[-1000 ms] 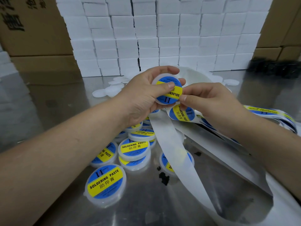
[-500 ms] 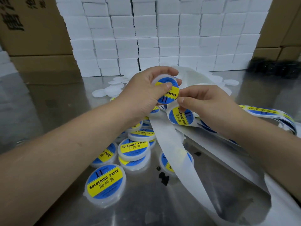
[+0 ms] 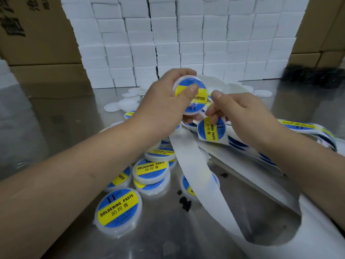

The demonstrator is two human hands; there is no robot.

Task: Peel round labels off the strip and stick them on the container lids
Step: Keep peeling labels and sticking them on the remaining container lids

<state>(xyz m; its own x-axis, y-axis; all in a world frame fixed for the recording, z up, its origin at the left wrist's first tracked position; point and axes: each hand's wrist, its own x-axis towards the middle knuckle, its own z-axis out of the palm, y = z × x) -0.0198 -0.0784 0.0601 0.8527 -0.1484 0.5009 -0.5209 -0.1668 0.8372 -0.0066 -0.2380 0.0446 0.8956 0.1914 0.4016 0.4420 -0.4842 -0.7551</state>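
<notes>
Two changes on record against a second ago, items taken largest first. On the tabletop, the finished containers lie as they did, piled at 7 o'clock from both hands. Next, the strip: its upper end has turned, so the next label now faces me, at 7 o'clock of my right hand, whose fingers pinch the strip at that label's top edge. That hand has come off the lid and stands just beside it, at 4 o'clock. Then my left hand: it grips the lid, which sits at its 2 o'clock, thumb pressing on the stuck label. Judgement: this lid is labelled and being rubbed down, and peeling the next label is the step in hand.
</notes>
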